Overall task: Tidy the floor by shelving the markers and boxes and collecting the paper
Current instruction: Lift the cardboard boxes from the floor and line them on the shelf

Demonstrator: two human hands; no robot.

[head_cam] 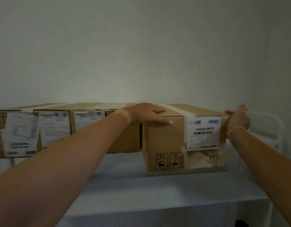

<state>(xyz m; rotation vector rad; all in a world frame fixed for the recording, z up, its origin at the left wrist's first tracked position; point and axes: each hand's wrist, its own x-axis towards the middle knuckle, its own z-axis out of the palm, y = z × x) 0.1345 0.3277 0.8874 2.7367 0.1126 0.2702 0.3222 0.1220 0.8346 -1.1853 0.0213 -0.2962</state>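
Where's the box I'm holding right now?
Head view, right of centre: the box sits on the white shelf, held by both hands, beside the row of labelled boxes on its left.

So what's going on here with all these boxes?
A person is setting a cardboard box onto a white shelf, at the right end of a row of similar boxes against the wall. The left hand rests over the box's top left corner and the right hand grips its right edge. The box sits a little further forward than its neighbours, and its front is torn near the bottom.
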